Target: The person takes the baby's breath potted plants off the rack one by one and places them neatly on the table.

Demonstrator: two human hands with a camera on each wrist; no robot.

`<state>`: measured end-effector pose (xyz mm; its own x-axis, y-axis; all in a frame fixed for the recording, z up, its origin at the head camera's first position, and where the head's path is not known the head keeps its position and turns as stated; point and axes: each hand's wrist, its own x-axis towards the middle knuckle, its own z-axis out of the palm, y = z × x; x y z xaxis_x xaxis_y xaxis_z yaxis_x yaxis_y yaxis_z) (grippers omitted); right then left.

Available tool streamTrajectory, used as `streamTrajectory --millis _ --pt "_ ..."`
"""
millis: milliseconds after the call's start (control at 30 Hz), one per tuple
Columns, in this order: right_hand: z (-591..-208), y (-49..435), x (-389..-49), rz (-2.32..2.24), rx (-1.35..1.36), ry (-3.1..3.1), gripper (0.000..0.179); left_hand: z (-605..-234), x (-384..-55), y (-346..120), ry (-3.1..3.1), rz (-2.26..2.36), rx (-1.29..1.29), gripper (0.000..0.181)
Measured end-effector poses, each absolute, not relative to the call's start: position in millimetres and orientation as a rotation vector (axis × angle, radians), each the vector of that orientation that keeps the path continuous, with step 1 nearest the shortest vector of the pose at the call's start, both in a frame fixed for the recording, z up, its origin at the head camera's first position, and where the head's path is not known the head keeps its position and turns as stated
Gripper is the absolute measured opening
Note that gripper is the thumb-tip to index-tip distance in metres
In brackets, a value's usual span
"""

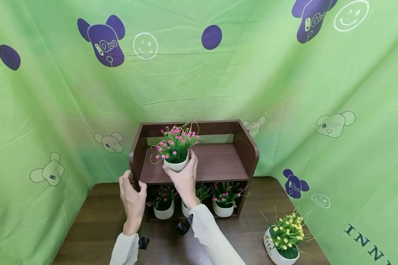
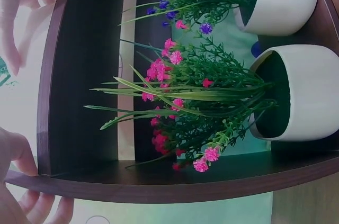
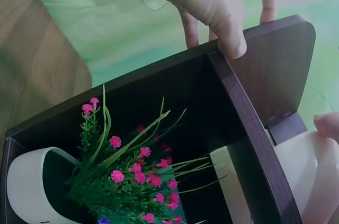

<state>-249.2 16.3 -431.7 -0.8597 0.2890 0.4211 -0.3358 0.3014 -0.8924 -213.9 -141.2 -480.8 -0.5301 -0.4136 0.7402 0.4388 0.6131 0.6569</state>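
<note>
A potted plant with pink flowers in a white pot (image 1: 176, 166) is at the left of the upper board of a dark brown wooden shelf (image 1: 223, 158). My right hand (image 1: 184, 181) holds the pot between thumb and fingers; whether its base touches the board is hard to tell. With my left hand (image 1: 132, 200) I grip the shelf's left side panel, the thumb at its front edge and fingers outside, as the left wrist view shows. In the right wrist view the held white pot (image 3: 307, 168) appears at the right edge, beyond the board.
Below, the lower compartment holds several white pots, including a left pink-flowered one (image 1: 164, 209) and a right one (image 1: 223, 209). A yellow-flowered plant (image 1: 286, 232) stands at the right of the brown table (image 1: 96, 221). Green printed cloth (image 1: 185, 81) hangs behind.
</note>
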Motion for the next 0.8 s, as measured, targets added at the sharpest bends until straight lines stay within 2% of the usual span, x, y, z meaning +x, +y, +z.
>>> streamTrajectory --millis 433,800 --pt "-434.0 14.9 -249.5 1.587 0.011 -2.04 0.097 -479.9 -214.8 -141.7 -1.838 -1.074 -0.017 0.051" --pt "-436.3 15.7 -245.1 1.568 0.006 -1.998 0.093 -479.5 -214.1 -142.4 -1.836 -1.072 -0.022 0.051"
